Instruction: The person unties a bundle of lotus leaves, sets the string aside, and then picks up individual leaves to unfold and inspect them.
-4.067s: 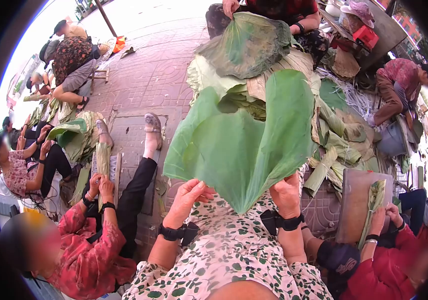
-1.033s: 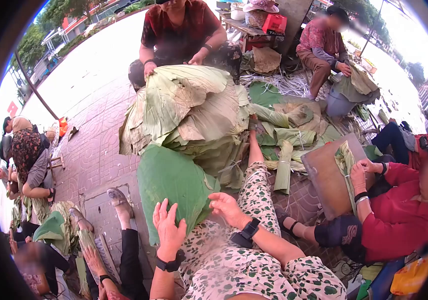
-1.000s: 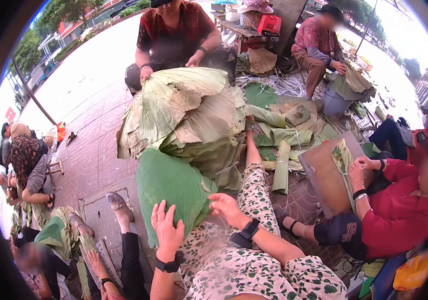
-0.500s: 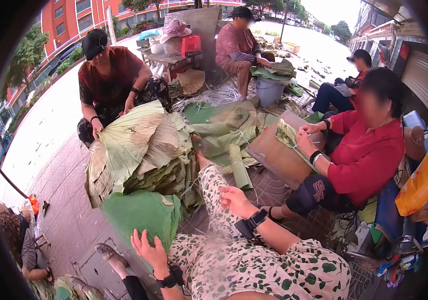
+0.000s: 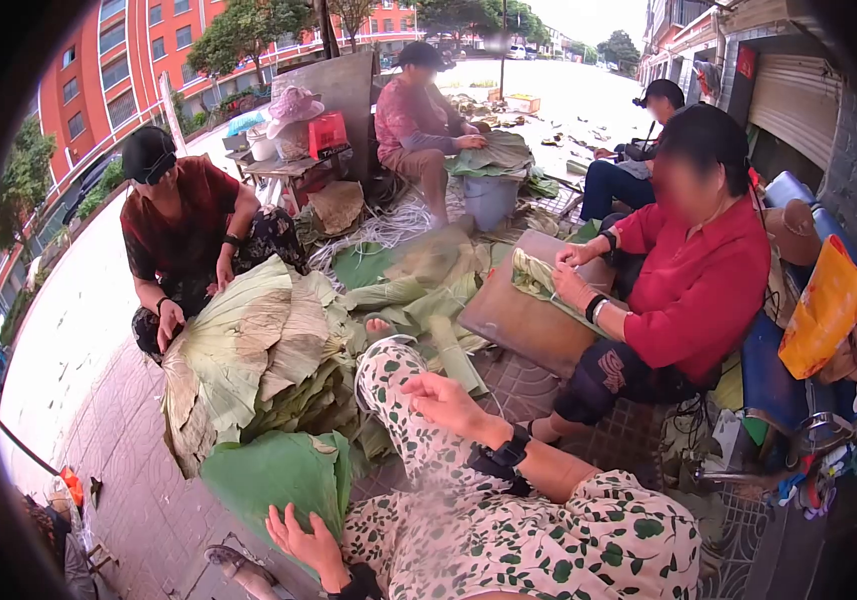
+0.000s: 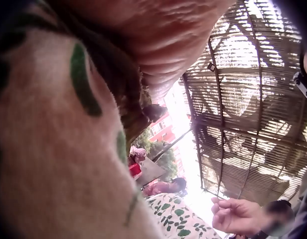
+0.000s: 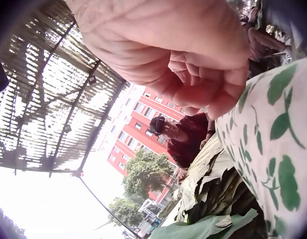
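A large green lotus leaf [image 5: 274, 480] lies beside the patterned trousers [image 5: 404, 525] in the head view, against the front of a pile of dried lotus leaves [image 5: 249, 350]. My left hand [image 5: 307, 538] is at the green leaf's near edge, palm inward, its fingers spread and relaxed. Over the raised knee hovers my right hand [image 5: 454, 408], fingers loosely bent and nothing in them. The right wrist view shows the same bare hand [image 7: 188, 55] with curled fingertips, and part of the green leaf [image 7: 208, 226] below. Patterned cloth fills much of the left wrist view.
Opposite, a person [image 5: 194, 225] handles the dried pile. At right, another person in red [image 5: 694, 290] works a leaf bundle on a board [image 5: 524, 320]. Farther back stand a grey bucket [image 5: 492, 200] and a low table [image 5: 294, 170]. Flattened leaves [image 5: 419, 270] cover the paving.
Both hands earlier held the green leaf up by its edges; now it lies lower and the hands are off its edges. The head view has swung right and up.
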`<action>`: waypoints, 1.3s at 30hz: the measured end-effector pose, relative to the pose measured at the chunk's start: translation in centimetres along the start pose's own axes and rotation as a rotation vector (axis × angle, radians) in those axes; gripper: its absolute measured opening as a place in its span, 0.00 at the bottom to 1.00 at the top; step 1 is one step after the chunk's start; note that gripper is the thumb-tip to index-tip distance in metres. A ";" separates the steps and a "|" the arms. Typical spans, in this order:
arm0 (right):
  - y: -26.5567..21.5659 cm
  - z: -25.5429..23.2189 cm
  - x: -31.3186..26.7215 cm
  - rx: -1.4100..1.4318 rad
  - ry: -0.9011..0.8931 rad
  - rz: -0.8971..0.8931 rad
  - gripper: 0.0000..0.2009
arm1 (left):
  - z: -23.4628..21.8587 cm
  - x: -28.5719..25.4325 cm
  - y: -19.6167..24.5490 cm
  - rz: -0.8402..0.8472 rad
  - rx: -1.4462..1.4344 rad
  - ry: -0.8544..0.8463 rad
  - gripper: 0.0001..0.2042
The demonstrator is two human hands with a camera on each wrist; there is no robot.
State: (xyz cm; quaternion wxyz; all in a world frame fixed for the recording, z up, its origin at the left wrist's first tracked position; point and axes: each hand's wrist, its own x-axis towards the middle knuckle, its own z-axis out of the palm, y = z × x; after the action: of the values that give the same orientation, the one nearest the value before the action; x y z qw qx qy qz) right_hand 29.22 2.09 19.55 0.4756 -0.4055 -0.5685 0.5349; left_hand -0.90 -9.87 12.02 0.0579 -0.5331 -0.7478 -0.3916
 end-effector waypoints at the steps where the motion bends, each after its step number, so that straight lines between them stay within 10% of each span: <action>1: -0.3 0.0 -0.1 -0.022 -0.016 -0.019 0.11 | 0.0 0.0 0.0 0.004 -0.002 0.000 0.19; 18: 6.6 3.4 -0.2 -0.496 -0.263 -0.146 0.11 | 1.7 1.2 2.0 0.077 0.003 -0.130 0.19; 28: 9.4 3.6 3.1 0.208 -0.235 0.311 0.11 | 0.5 1.3 2.9 0.009 -0.099 -0.213 0.18; 39: 11.4 4.6 5.0 0.422 -0.146 0.365 0.11 | 2.0 1.7 1.8 -0.058 -0.095 -0.236 0.18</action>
State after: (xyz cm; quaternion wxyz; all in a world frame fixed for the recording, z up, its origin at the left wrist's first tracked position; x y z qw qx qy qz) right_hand 23.12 7.06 8.90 0.4030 -0.3538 -0.3950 0.7460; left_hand 0.52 -7.12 12.43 -0.0674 -0.5556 -0.7451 -0.3627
